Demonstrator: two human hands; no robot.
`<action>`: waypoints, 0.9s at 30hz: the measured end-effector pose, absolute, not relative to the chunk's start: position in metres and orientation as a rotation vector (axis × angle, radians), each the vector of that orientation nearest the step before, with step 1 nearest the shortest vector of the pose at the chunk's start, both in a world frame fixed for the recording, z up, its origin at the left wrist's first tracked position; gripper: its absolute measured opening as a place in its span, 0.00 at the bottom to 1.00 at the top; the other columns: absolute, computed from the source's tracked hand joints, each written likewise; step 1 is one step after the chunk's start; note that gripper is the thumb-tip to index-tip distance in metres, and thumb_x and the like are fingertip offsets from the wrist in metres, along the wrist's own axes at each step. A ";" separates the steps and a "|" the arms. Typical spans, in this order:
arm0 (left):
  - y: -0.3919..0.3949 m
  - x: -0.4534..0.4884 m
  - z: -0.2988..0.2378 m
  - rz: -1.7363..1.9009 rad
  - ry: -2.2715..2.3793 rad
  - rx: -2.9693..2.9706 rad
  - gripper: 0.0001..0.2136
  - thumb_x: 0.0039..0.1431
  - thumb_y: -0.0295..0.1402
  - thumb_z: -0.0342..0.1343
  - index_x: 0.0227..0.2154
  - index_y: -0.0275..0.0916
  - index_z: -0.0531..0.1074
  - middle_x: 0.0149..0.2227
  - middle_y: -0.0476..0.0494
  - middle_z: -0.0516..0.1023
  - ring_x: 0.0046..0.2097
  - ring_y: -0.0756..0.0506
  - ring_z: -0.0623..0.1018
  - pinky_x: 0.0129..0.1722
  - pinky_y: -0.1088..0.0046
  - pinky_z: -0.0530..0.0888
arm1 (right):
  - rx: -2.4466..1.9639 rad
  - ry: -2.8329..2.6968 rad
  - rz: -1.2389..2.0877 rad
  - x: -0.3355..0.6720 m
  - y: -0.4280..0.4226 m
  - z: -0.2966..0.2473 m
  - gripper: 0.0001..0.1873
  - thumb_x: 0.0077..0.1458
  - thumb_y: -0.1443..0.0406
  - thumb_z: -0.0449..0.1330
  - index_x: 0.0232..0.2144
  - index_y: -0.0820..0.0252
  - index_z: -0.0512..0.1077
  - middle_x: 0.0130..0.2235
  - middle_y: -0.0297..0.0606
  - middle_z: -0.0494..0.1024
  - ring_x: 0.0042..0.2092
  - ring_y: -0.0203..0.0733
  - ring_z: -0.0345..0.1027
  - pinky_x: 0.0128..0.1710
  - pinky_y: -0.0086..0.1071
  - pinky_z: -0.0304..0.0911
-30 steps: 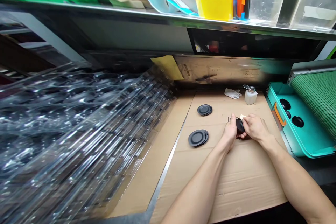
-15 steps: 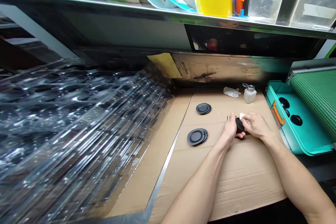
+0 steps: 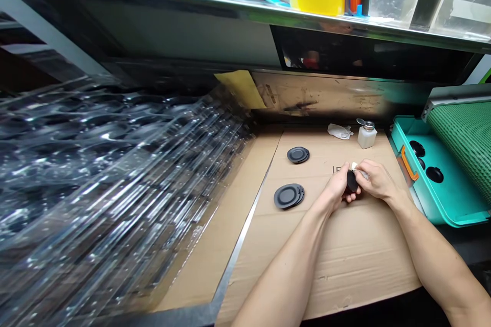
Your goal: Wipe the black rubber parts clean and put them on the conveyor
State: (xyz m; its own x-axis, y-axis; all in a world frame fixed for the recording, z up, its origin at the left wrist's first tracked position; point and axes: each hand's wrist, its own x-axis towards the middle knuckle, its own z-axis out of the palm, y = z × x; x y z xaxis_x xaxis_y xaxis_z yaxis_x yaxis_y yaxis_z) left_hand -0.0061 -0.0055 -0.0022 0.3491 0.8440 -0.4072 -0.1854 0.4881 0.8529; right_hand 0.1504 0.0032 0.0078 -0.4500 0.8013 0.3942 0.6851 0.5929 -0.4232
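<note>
My left hand [image 3: 340,184] is closed around a round black plastic disc [image 3: 352,181], held just above the cardboard. Pinched in my right hand [image 3: 374,179] is a small white cloth [image 3: 355,166], pressed against the upper edge of that disc. To the left, two small piles of similar black discs lie on the cardboard: a farther pile [image 3: 298,154] and a nearer pile [image 3: 288,196]. My fingers hide part of the held disc and most of the cloth.
Behind my hands stand a white pump bottle [image 3: 367,135] with its lid up and a crumpled white wipe [image 3: 339,131]. A teal bin [image 3: 456,204] holding several black parts sits right, beside a green conveyor belt [image 3: 464,127]. Stacked clear plastic trays [image 3: 153,173] fill the left.
The black disc has turned in my left hand, and its flat dark face now shows more. My right hand stays at its edge with the cloth. The view has shifted slightly.
</note>
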 end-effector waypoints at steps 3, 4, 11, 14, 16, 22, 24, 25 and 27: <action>-0.007 -0.006 0.000 0.759 0.992 0.814 0.30 0.68 0.52 0.36 0.24 0.35 0.71 0.17 0.44 0.72 0.13 0.51 0.67 0.13 0.77 0.60 | -1.180 -2.265 0.260 0.150 0.003 0.008 0.09 0.62 0.65 0.53 0.33 0.58 0.72 0.33 0.36 0.73 0.35 0.38 0.66 0.38 0.29 0.60; -0.007 -0.005 0.001 0.760 1.015 0.831 0.30 0.68 0.53 0.37 0.24 0.35 0.71 0.16 0.44 0.72 0.13 0.51 0.66 0.13 0.77 0.59 | -1.196 -2.277 0.253 0.151 0.003 0.009 0.09 0.62 0.65 0.53 0.33 0.58 0.72 0.33 0.36 0.73 0.35 0.38 0.67 0.38 0.29 0.60; -0.009 0.000 -0.003 0.769 1.179 0.987 0.29 0.65 0.54 0.42 0.21 0.35 0.70 0.16 0.42 0.72 0.13 0.51 0.64 0.12 0.76 0.55 | -1.353 -2.410 0.229 0.156 0.002 0.015 0.08 0.60 0.66 0.56 0.29 0.58 0.73 0.31 0.36 0.75 0.34 0.38 0.66 0.37 0.29 0.58; -0.008 0.000 -0.005 0.798 1.146 0.960 0.27 0.65 0.52 0.42 0.24 0.35 0.72 0.16 0.43 0.72 0.13 0.51 0.65 0.12 0.76 0.57 | -1.324 -2.398 0.193 0.155 0.001 0.013 0.08 0.60 0.67 0.55 0.31 0.58 0.74 0.32 0.36 0.76 0.34 0.38 0.67 0.36 0.28 0.57; -0.008 0.000 -0.005 0.805 1.128 0.936 0.26 0.66 0.51 0.42 0.25 0.36 0.73 0.15 0.43 0.72 0.13 0.51 0.64 0.12 0.77 0.56 | -1.298 -2.368 0.142 0.153 0.002 0.010 0.08 0.60 0.67 0.54 0.32 0.58 0.73 0.33 0.36 0.76 0.35 0.38 0.67 0.36 0.28 0.57; -0.009 0.000 -0.002 0.807 1.138 0.935 0.28 0.65 0.53 0.43 0.22 0.35 0.71 0.15 0.42 0.72 0.13 0.52 0.65 0.12 0.77 0.56 | -1.335 -2.397 0.151 0.152 0.002 0.009 0.08 0.60 0.67 0.55 0.30 0.58 0.73 0.32 0.36 0.76 0.34 0.38 0.67 0.36 0.29 0.57; -0.009 0.001 -0.002 0.812 1.149 0.943 0.28 0.65 0.53 0.43 0.21 0.35 0.71 0.15 0.42 0.72 0.13 0.52 0.65 0.12 0.78 0.57 | -1.351 -2.421 0.127 0.152 0.001 0.010 0.09 0.60 0.67 0.55 0.30 0.58 0.73 0.32 0.37 0.76 0.34 0.38 0.67 0.36 0.29 0.57; -0.009 0.001 -0.002 0.815 1.156 0.949 0.29 0.65 0.53 0.43 0.21 0.35 0.71 0.15 0.42 0.72 0.12 0.52 0.65 0.12 0.78 0.56 | -1.350 -2.427 0.102 0.151 0.001 0.011 0.09 0.60 0.67 0.54 0.30 0.58 0.73 0.32 0.37 0.76 0.34 0.39 0.67 0.36 0.29 0.57; -0.010 0.002 -0.002 0.820 1.167 0.960 0.29 0.66 0.53 0.43 0.20 0.35 0.71 0.15 0.42 0.72 0.12 0.51 0.65 0.11 0.77 0.56 | -1.342 -2.421 0.053 0.150 0.000 0.012 0.10 0.61 0.67 0.54 0.31 0.58 0.74 0.32 0.37 0.76 0.35 0.39 0.67 0.37 0.29 0.57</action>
